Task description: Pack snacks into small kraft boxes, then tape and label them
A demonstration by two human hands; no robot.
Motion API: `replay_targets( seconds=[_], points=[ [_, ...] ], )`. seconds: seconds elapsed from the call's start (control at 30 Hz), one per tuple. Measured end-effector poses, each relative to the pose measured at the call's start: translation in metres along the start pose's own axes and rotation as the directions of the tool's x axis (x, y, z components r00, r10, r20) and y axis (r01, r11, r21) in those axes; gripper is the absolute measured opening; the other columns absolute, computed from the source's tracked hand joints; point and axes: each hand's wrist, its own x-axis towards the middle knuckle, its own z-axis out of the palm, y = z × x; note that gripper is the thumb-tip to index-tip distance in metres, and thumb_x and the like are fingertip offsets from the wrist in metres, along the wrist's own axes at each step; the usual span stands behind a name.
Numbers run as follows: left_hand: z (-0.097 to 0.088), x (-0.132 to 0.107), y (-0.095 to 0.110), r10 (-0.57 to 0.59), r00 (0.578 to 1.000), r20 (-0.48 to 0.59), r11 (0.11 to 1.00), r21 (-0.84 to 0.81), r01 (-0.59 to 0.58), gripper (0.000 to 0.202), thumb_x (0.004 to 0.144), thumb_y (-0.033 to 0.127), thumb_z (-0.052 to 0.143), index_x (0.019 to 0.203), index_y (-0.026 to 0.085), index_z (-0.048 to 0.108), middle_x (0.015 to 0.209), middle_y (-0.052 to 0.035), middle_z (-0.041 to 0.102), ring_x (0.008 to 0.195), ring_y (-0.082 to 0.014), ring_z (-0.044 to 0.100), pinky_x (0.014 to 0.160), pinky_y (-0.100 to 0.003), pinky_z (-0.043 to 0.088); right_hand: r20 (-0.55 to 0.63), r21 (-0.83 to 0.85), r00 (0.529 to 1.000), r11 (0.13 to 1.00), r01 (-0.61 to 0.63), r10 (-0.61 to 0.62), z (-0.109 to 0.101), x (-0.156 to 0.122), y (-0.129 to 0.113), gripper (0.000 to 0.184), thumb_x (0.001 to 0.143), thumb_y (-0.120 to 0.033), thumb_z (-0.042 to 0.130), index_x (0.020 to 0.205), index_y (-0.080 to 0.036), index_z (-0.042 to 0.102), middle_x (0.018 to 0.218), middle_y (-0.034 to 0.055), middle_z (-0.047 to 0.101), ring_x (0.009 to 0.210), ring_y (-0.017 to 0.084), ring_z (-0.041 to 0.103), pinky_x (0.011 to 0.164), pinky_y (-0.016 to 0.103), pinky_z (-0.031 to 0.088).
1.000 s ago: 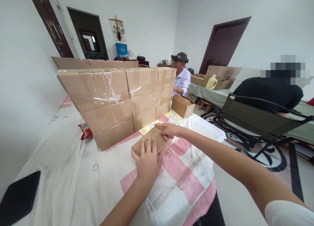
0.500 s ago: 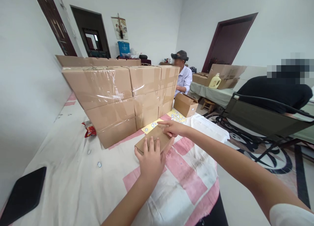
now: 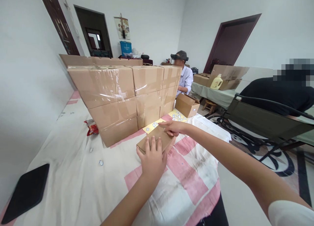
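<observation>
A small brown cardboard box [image 3: 157,137] lies on the cloth-covered table [image 3: 73,180]. My left hand [image 3: 152,158] rests on its near end, fingers stretched flat over the top. My right hand [image 3: 174,127] presses on its far right edge, fingers laid along the lid. Both hands touch the box and neither lifts it. Just behind it stands a stack of taped cardboard boxes [image 3: 115,98], three high.
A yellow sheet with small stickers [image 3: 171,118] lies past the box, beside an open carton [image 3: 187,105]. A black tablet [image 3: 26,191] lies at the near left and a red wrapper [image 3: 92,127] by the stack. One person sits behind the cartons; another sits in a folding chair [image 3: 265,121] at right.
The view has shifted slightly. Both hands stay on the small box, my right hand sliding a little along its far edge.
</observation>
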Motion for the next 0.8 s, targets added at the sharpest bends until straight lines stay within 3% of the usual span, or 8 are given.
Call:
replay_targets(
  seconds=[0.43,0.8],
  points=[
    [0.0024,-0.0001,-0.0005,0.004,1.000,-0.009,1.000,0.000,-0.004,0.054,0.097,0.033,0.043,0.149,0.023,0.044,0.158,-0.0124,0.043,0.147,-0.0379,0.034,0.108,-0.079,0.028,-0.080,-0.073,0.996,0.997,0.026,-0.032,0.0053,-0.0025,0.0003,0.070,0.084,-0.007,0.049,0.153,-0.019,0.044,0.044,-0.0091,0.047,0.035,0.008,0.033,0.037,0.018,0.021],
    [0.0014,-0.0003,-0.0002,-0.009,1.000,-0.004,1.000,-0.020,0.009,0.054,0.096,0.032,0.044,0.149,0.023,0.045,0.158,-0.0121,0.042,0.147,-0.0372,0.035,0.109,-0.079,0.027,-0.062,0.058,0.995,0.995,0.082,-0.078,0.0038,0.0000,0.0038,0.054,0.088,-0.013,0.054,0.141,-0.014,0.055,0.049,-0.0110,0.039,0.037,0.005,0.027,0.037,0.016,0.017]
  ],
)
